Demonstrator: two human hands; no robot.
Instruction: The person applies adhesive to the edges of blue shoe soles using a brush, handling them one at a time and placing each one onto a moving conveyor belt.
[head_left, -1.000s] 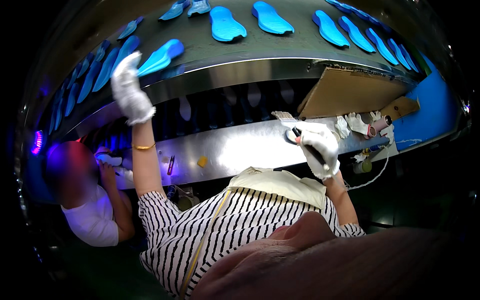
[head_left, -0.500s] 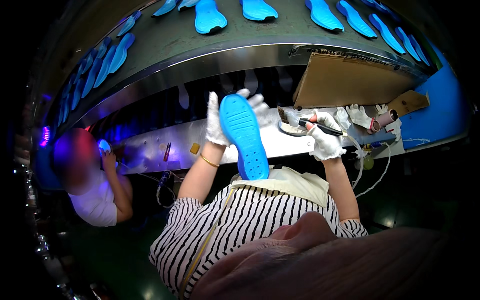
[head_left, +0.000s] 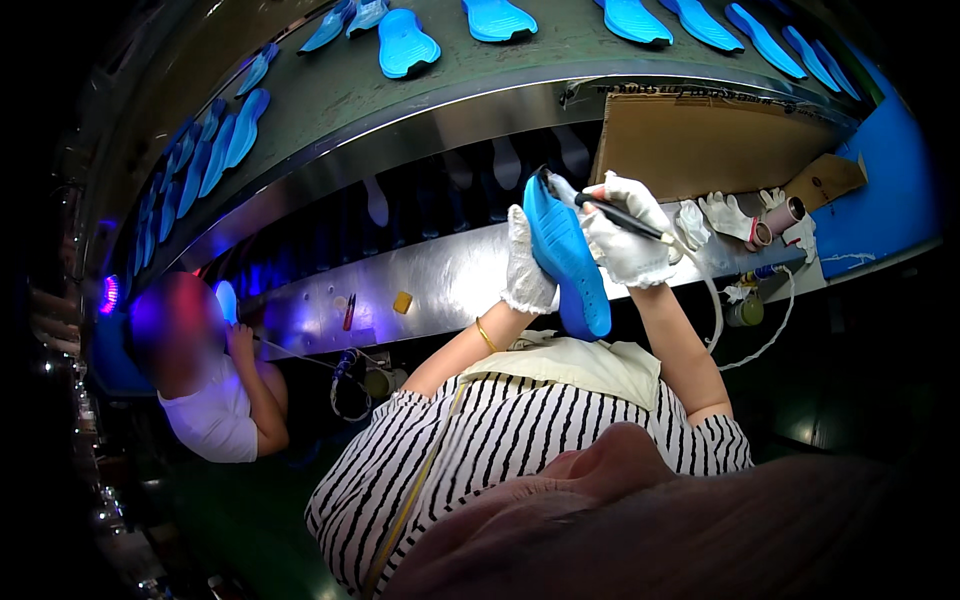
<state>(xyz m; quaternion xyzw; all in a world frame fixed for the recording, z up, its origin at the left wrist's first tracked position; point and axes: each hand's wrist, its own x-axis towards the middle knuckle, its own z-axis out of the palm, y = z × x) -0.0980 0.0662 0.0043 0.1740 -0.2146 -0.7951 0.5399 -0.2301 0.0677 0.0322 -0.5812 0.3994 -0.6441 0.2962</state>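
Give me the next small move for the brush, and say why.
I'd probably draw the brush along the rim of the blue sole: the right hand has its tip at the sole's upper end, and the left hand holds the sole. Whether the tip touches is hard to tell.

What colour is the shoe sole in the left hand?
The shoe sole in the left hand is blue, best seen in the head view.

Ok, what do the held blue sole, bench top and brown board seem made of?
Blue sole: probably foam or rubber, satin, judging by moulded contours and soft sheen.
Bench top: likely bare metal, semi-gloss, from its grey surface and bright reflections.
Brown board: apparently cardboard, matte, a flat tan sheet with printing along its upper edge.
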